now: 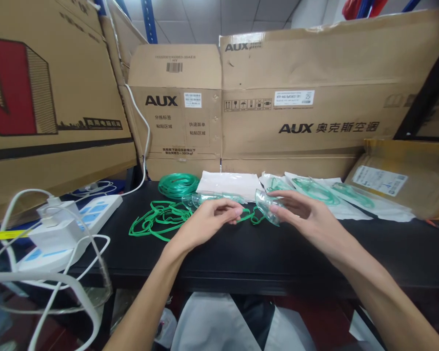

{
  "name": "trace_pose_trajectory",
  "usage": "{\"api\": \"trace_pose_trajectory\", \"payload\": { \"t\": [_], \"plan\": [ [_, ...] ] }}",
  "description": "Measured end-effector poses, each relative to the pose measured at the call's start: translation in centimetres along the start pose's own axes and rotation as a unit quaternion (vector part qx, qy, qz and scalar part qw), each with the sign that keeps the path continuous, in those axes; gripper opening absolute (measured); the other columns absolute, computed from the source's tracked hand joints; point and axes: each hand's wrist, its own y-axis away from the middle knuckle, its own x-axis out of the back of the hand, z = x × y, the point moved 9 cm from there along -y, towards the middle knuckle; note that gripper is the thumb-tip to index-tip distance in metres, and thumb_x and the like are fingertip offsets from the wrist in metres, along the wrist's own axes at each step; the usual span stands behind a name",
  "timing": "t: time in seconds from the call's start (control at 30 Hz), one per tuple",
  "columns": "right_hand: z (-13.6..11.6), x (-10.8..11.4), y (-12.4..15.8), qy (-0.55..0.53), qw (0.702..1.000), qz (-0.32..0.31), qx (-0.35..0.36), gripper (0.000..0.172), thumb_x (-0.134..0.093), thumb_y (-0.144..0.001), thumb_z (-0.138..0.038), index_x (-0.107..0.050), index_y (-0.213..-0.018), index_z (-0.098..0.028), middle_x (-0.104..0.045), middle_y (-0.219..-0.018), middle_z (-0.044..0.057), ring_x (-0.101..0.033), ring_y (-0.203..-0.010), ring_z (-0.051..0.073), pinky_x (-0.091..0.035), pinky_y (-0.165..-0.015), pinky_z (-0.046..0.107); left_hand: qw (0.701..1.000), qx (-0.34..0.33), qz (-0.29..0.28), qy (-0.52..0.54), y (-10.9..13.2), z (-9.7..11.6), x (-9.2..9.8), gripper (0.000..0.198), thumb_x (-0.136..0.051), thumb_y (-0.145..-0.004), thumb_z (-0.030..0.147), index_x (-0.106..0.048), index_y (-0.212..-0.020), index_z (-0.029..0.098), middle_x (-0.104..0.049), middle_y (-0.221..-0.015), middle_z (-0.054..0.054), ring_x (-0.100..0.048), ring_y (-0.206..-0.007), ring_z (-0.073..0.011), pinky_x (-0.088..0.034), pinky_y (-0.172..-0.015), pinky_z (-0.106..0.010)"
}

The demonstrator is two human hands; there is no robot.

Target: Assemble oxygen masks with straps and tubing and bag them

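Observation:
My right hand [296,207] grips a clear greenish plastic face mask [266,206] by its edge, thumb and fingers on either side, above the black table. Close by on the left, my left hand [215,217] pinches a green elastic strap [246,214] that runs toward the mask; whether it is tied to the mask I cannot make out. More clear masks [201,199] lie behind my left hand, partly hidden by it. A tangle of green elastic straps [157,218] spreads over the table left of that hand.
Behind are a coil of green tubing [178,185], a white packet [229,182] and several packaged tubing sets [314,190]. A power strip [98,212] with white cables is on the left. Large cardboard boxes [296,112] wall off the back; a brown parcel [406,170] sits right.

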Motion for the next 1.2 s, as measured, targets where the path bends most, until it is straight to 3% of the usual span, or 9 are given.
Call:
{"api": "trace_pose_trajectory", "payload": {
  "t": [0.17, 0.4, 0.53, 0.63, 0.73, 0.83, 1.03, 1.2],
  "plan": [
    [-0.2, -0.6, 0.0, -0.023, 1.000, 0.000, 0.002, 0.038, -0.073, -0.086, -0.048, -0.069, -0.116, -0.026, -0.073, -0.095, 0.004, -0.070, -0.085, 0.021, -0.060, -0.080, 0.035, 1.000, 0.025, -0.001, -0.009, -0.1, -0.6, -0.6, 0.029, -0.066, -0.091, 0.045, -0.077, -0.098, 0.019, -0.075, -0.093, -0.003, -0.067, -0.093, -0.0206, -0.049, -0.086, -0.029],
    [0.0, -1.3, -0.1, -0.039, 0.999, -0.015, -0.007, 0.039, -0.073, -0.086, -0.049, -0.068, -0.116, -0.024, -0.072, -0.091, 0.003, -0.069, -0.081, 0.019, -0.058, -0.078, 0.033, 1.000, 0.018, -0.002, -0.020, -0.2, -0.8, -0.7, 0.029, -0.066, -0.092, 0.044, -0.074, -0.094, 0.016, -0.076, -0.091, -0.004, -0.062, -0.076, -0.0159, -0.047, -0.072, -0.026],
    [0.2, -1.2, -0.1, -0.054, 0.998, -0.014, -0.015, 0.039, -0.074, -0.085, -0.048, -0.068, -0.115, -0.024, -0.072, -0.089, 0.002, -0.068, -0.082, 0.018, -0.058, -0.077, 0.031, 1.000, 0.019, -0.007, -0.004, -0.2, -0.8, -0.8, 0.029, -0.064, -0.094, 0.040, -0.072, -0.110, 0.017, -0.077, -0.102, -0.006, -0.057, -0.065, -0.0126, -0.045, -0.064, -0.024],
    [0.3, -1.4, -0.2, -0.058, 0.998, -0.018, -0.015, 0.038, -0.073, -0.087, -0.047, -0.068, -0.116, -0.024, -0.071, -0.089, 0.002, -0.067, -0.082, 0.018, -0.058, -0.077, 0.030, 0.999, 0.011, -0.017, -0.026, -0.2, -0.7, -1.0, 0.034, -0.061, -0.096, 0.038, -0.071, -0.123, 0.020, -0.076, -0.104, -0.007, -0.060, -0.070, -0.0145, -0.047, -0.073, -0.028],
    [0.4, -1.5, -0.2, -0.061, 0.998, -0.020, -0.017, 0.037, -0.073, -0.087, -0.046, -0.068, -0.116, -0.024, -0.071, -0.090, 0.002, -0.068, -0.083, 0.017, -0.058, -0.078, 0.030, 0.998, 0.010, -0.010, -0.066, -0.2, -0.8, -0.8, 0.032, -0.062, -0.095, 0.039, -0.076, -0.118, 0.022, -0.075, -0.096, -0.005, -0.064, -0.081, -0.0183, -0.048, -0.083, -0.031],
    [0.4, -1.6, -0.1, -0.060, 0.998, -0.019, -0.016, 0.037, -0.073, -0.087, -0.047, -0.068, -0.115, -0.024, -0.071, -0.089, 0.002, -0.068, -0.081, 0.017, -0.057, -0.078, 0.031, 0.998, 0.019, 0.003, -0.067, -0.2, -1.1, -0.7, 0.029, -0.065, -0.092, 0.044, -0.078, -0.108, 0.022, -0.075, -0.092, -0.004, -0.064, -0.080, -0.0189, -0.048, -0.080, -0.030],
    [0.5, -1.5, -0.1, -0.062, 0.998, -0.012, -0.018, 0.038, -0.074, -0.086, -0.048, -0.067, -0.115, -0.023, -0.070, -0.088, 0.002, -0.068, -0.081, 0.018, -0.055, -0.079, 0.033, 0.999, 0.020, 0.024, -0.006, -0.2, -0.5, -0.8, 0.029, -0.071, -0.088, 0.046, -0.075, -0.095, 0.018, -0.074, -0.087, -0.003, -0.064, -0.074, -0.0154, -0.048, -0.075, -0.027],
    [0.8, -1.9, 0.1, -0.114, 0.992, -0.021, -0.045, 0.040, -0.078, -0.083, -0.047, -0.063, -0.114, -0.026, -0.067, -0.095, 0.001, -0.067, -0.087, 0.018, -0.052, -0.080, 0.031, 0.996, 0.010, 0.059, 0.072, -0.4, 0.0, -0.7, 0.028, -0.076, -0.085, 0.040, -0.074, -0.101, 0.017, -0.071, -0.081, 0.000, -0.054, -0.061, -0.0091, -0.043, -0.065, -0.022]
  ]
}}
